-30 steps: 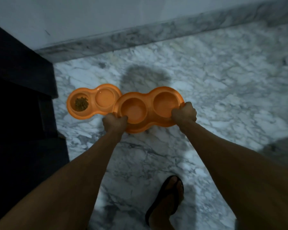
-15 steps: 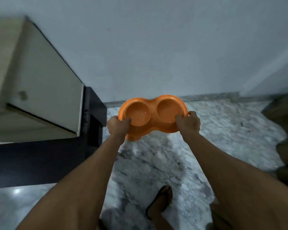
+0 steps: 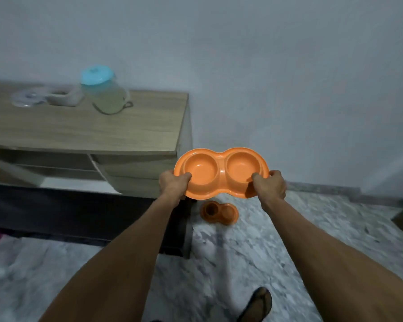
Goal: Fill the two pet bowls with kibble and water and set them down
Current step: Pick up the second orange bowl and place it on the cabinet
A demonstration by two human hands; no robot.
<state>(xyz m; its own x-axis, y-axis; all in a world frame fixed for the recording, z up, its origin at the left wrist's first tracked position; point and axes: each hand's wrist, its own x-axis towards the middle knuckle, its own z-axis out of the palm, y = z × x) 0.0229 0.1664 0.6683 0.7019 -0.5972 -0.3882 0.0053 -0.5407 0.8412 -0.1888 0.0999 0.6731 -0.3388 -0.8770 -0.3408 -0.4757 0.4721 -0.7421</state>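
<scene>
Orange double bowl is held roughly level in the air; left hand grips its left rim, right hand grips its right rim; second double bowl sits below on the marble floor, beside the wooden cabinet; blue-lidded pitcher stands on the cabinet top.

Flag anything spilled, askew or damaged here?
Nothing stands out. The double bowl is gripped at its ends by the left hand and right hand, and both wells look empty, with no spill. The second bowl sits flat on the floor. The pitcher stands upright on the cabinet. Blur hides fine damage.
</scene>
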